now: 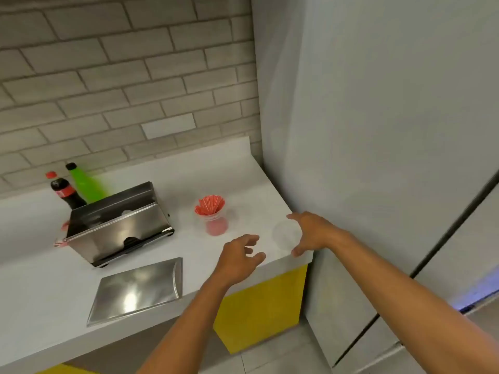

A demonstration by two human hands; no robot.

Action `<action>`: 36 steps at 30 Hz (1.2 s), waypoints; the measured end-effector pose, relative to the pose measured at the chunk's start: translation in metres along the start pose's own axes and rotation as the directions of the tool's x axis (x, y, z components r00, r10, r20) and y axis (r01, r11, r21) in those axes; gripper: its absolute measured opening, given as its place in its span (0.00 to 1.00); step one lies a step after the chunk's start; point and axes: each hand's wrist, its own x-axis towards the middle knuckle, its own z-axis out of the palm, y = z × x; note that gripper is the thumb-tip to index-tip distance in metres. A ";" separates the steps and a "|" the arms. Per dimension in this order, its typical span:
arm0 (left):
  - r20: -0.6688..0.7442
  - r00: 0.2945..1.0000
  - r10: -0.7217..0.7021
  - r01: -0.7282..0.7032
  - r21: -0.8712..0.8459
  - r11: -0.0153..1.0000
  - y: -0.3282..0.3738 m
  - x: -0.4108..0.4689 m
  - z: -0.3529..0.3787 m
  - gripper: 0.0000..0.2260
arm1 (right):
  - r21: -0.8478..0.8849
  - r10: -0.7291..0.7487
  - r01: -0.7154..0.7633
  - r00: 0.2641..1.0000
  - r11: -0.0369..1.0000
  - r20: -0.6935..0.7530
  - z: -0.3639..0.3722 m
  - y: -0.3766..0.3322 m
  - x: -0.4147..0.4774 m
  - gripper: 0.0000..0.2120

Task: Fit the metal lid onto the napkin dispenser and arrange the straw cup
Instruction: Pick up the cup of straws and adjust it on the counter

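Note:
The shiny metal napkin dispenser [118, 225] stands open-topped on the white counter [40, 292], left of centre. Its flat metal lid [137, 290] lies on the counter in front of it, near the front edge. A clear cup [214, 221] holding red-and-white straws stands to the right of the dispenser. My left hand [239, 259] hovers open in front of and to the right of the cup, touching nothing. My right hand [310, 234] is spread open over the counter's right end, with what looks like a faint clear round shape [286, 236] beside its fingers.
A cola bottle [64, 191] and a green bottle [86, 184] stand behind the dispenser against the brick wall. A tall grey cabinet [378, 130] closes off the counter's right end. Yellow cupboard fronts [259, 306] sit below the counter.

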 end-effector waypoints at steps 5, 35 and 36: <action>0.032 0.997 -0.071 0.072 -0.032 0.997 -0.005 0.026 0.022 0.23 | 0.018 0.071 -0.071 0.997 0.997 -0.039 0.020 0.008 0.020 0.62; 0.038 0.967 0.252 -0.247 -0.097 0.964 -0.026 0.085 -0.075 0.35 | 0.074 0.060 -0.052 0.993 0.996 -0.104 -0.015 -0.078 0.068 0.64; 0.016 0.967 0.256 -0.253 -0.092 0.963 -0.027 0.084 -0.086 0.35 | 0.071 0.029 -0.021 0.994 0.997 -0.107 -0.021 -0.088 0.068 0.64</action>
